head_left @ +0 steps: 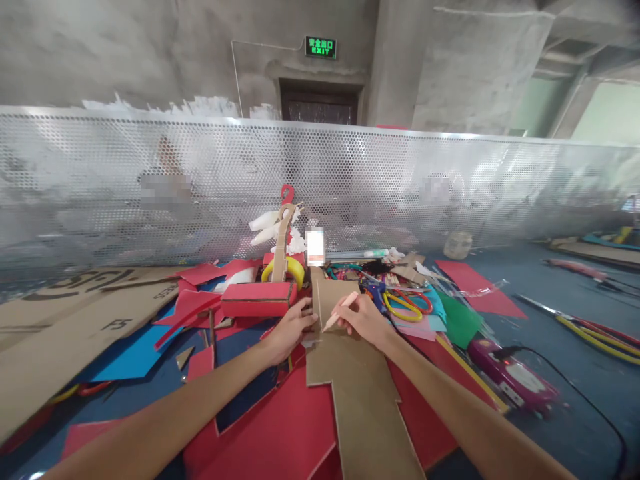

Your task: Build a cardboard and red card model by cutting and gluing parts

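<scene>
A long brown cardboard cut-out (357, 393) lies on red paper sheets (280, 433) in front of me. My left hand (293, 328) rests on the cut-out's left edge with its fingers curled, pressing it down. My right hand (361, 319) is closed on a pale pink pen (340, 311) whose tip touches the cardboard. Just beyond my left hand stands a red cardboard box model (259, 298) with an upright brown strip and a yellow ring.
Scissors with yellow and red handles (403, 303) lie right of my hands among coloured paper scraps. A purple glue gun (510, 375) with a black cable sits at the right. Large cardboard sheets (65, 327) cover the left. A perforated metal screen (450, 187) closes off the back.
</scene>
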Demonstrator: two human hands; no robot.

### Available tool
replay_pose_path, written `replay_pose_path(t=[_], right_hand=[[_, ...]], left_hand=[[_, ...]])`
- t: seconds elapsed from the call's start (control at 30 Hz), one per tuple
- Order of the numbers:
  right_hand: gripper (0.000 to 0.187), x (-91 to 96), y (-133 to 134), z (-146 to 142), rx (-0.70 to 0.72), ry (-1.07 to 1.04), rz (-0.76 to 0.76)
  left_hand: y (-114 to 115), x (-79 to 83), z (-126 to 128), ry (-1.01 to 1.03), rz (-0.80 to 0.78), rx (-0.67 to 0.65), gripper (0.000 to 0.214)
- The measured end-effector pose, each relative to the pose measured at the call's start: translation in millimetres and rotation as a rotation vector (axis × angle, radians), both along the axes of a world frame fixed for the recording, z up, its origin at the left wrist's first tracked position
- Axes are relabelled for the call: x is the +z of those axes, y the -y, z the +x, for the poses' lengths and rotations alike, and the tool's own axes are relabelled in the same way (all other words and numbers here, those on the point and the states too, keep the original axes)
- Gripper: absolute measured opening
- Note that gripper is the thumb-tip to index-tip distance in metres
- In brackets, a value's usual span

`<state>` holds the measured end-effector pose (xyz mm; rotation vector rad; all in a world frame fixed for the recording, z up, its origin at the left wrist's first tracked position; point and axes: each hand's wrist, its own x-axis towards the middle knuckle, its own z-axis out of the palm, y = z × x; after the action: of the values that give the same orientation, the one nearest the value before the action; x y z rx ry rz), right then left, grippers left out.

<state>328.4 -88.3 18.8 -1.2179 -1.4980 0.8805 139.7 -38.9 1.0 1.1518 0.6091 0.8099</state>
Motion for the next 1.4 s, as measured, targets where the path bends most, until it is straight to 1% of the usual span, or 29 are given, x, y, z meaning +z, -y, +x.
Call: replay_pose_path(t=[0.1, 0.23, 0.43, 0.57, 0.73, 0.83, 0.97, 1.1, 1.23, 1.4], right_hand=[[0.019, 1.0, 1.2, -0.3, -0.041, -0.007, 0.007], [0.019, 1.8, 1.8, -0.6, -0.015, 0.007, -0.001], [0.020, 0.9, 1.4, -0.2, -0.028, 0.023, 0.019], [0.020, -0.6, 0.3, 0.9, -0.036, 0.027, 0.019], [0.019, -1.8, -0.1, 1.4, 0.036, 0.017, 0.019], [0.018, -1.3, 0.7, 0.6, 0.021, 0.003, 0.022], [0.017, -1.0, 0.8, 0.2, 0.063, 0.011, 0.011], [0.018, -0.8, 1.0, 0.4, 0.041, 0.016, 0.012], [0.018, -0.3, 2.4, -0.1, 0.070, 0.030, 0.011], [0.018, -1.0, 1.7, 0.1, 0.082, 0.019, 0.018]], left_hand=[[-1.3, -1.9, 0.0, -0.030, 0.026, 0.004, 0.044], [-1.7, -2.5, -0.1, -0.043, 0.025, 0.007, 0.044], [-1.4, -2.5, -0.3, -0.041, 0.021, 0.021, 0.047], [-2.6, -3.8, -0.5, -0.039, 0.036, 0.009, 0.044], [-2.4, -4.2, -0.8, -0.022, 0.042, -0.011, 0.044], [-1.6, -3.7, -0.7, -0.024, 0.045, -0.004, 0.044], [-1.4, -3.8, -0.5, -0.018, 0.057, -0.017, 0.041], [-1.9, -4.4, -0.8, -0.018, 0.056, -0.003, 0.043], [-1.0, -2.7, -0.9, -0.012, 0.050, -0.028, 0.042], [-1.1, -0.6, -0.8, -0.026, 0.037, -0.008, 0.044]])
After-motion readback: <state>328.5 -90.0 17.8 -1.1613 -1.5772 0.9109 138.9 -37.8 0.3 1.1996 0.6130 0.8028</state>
